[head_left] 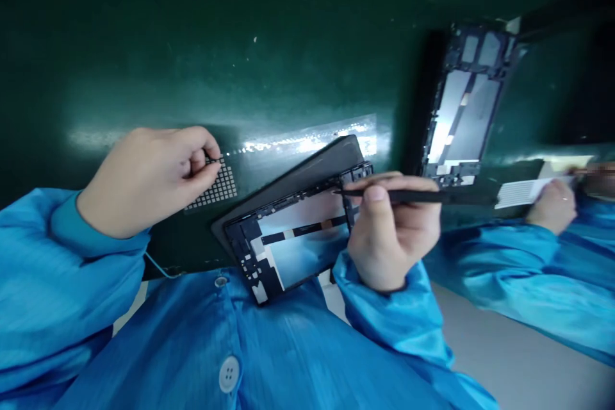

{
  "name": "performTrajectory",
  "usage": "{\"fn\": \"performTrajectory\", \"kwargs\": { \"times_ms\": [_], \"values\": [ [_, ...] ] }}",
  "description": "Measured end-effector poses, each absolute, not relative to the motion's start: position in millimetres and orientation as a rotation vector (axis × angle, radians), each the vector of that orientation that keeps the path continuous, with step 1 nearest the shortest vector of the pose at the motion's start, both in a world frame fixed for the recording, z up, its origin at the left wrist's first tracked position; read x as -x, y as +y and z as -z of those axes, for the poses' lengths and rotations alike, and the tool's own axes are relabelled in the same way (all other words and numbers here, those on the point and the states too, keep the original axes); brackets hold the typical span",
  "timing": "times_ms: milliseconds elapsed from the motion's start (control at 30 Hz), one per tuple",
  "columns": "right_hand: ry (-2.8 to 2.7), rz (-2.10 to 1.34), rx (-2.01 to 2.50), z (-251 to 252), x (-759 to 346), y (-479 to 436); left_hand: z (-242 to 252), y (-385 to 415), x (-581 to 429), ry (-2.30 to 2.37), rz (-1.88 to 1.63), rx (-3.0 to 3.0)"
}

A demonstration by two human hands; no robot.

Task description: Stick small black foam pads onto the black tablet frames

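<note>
My left hand point(154, 176) is closed in a pinch at the upper edge of a sheet of small square pads point(223, 189); its fingers hide part of the sheet. In my right hand point(396, 230) is a pair of black tweezers point(418, 196), its thin tip pointing left over an opened phone-like frame point(307, 256). That frame shows a pale inner plate, a dark ribbon strip and small parts along its ends. It lies tilted near the table's front edge, against a dark flat slab point(298, 173). My right hand covers the frame's right end.
Clear film point(307, 138) with shiny dots lies behind the slab. A similar opened frame point(464, 106) rests at the right on the green table point(192, 45). Farther right, a co-worker's hand point(555, 205) holds a white striped sheet point(519, 192).
</note>
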State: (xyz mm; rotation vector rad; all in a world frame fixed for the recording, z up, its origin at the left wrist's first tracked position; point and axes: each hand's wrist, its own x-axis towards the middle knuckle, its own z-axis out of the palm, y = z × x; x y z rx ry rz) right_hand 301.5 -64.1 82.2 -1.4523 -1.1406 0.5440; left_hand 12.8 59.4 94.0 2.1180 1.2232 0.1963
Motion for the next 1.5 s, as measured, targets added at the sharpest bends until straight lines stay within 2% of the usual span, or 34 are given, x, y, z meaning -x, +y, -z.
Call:
{"fn": "performTrajectory", "kwargs": {
  "times_ms": [333, 567, 700, 800, 900, 1267, 1400, 1467, 1500],
  "values": [
    [-1.234, -0.437, 1.472, -48.7, -306.0, -79.2, -106.5, 58.7, -16.2, 1.305, -0.119, -2.090],
    [-1.397, -0.473, 1.541, -86.6, -308.0, -74.0, -103.0, 58.3, -14.5, 1.293, -0.118, -2.112],
    [-1.638, -0.819, 1.414, -106.3, -291.9, -23.5, -100.7, 60.5, -14.4, 1.242, -0.155, -2.141],
    [-1.899, -1.148, 1.220, -98.4, -278.0, 20.7, -98.9, 61.9, -15.5, 1.226, -0.131, -2.119],
    [-1.973, -1.274, 1.151, -86.8, -271.0, 43.1, -97.0, 62.1, -16.9, 1.213, -0.118, -2.094],
    [-1.967, -1.236, 1.209, -84.0, -267.0, 45.7, -100.2, 61.7, -16.9, 1.238, -0.091, -2.080],
    [-1.751, -1.368, 1.209, -86.4, -273.8, 38.5, -101.1, 62.0, -16.8, 1.255, -0.084, -2.081],
    [-1.555, -1.280, 1.283, -89.1, -283.5, 16.1, -101.5, 62.2, -17.2, 1.253, -0.094, -2.069],
    [-1.460, -1.125, 1.364, -89.7, -289.0, 0.7, -101.9, 62.2, -17.6, 1.249, -0.101, -2.061]
  ]
}}
